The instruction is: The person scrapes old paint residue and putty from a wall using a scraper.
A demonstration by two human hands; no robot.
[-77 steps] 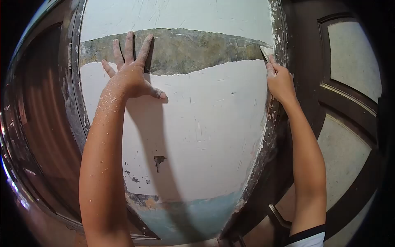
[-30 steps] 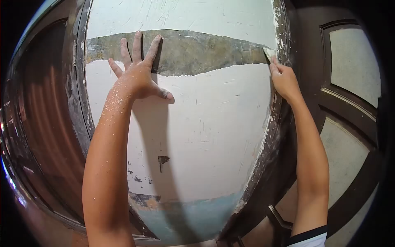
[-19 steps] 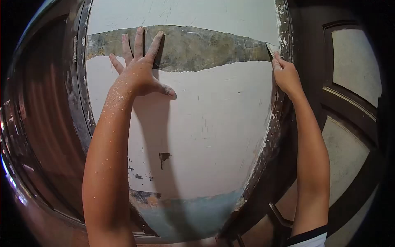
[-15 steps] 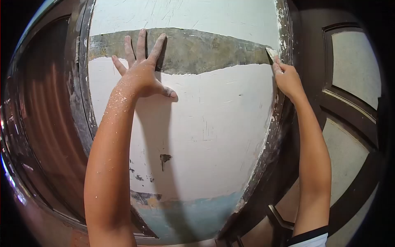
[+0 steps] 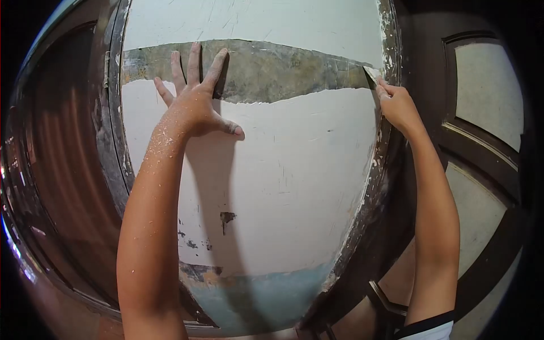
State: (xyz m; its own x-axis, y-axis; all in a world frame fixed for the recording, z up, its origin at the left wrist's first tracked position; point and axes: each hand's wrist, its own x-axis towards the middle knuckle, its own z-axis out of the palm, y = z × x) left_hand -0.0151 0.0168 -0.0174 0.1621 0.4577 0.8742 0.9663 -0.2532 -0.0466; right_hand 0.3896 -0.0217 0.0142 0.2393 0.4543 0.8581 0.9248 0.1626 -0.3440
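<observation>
My left hand [image 5: 195, 105] lies spread against the wall, its fingertips on the bare grey-brown band [image 5: 272, 71] and its thumb on the white paint [image 5: 294, 153] below. White flakes cling to that wrist and forearm. In my right hand [image 5: 395, 105] is a scraper [image 5: 372, 73], its blade touching the right end of the band, close to the edge of the white paint above. The fingers are closed round the handle, which is mostly hidden.
Chipped dark frames [image 5: 118, 102] border the panel on both sides. A dark panelled door [image 5: 447, 85] stands at the right, and a dark brown surface [image 5: 68, 153] at the left. Pale blue-green paint [image 5: 266, 297] shows low on the wall.
The scraper's blade has shifted very slightly left, and my right forearm a little to the right. My left hand has stayed in nearly the same place.
</observation>
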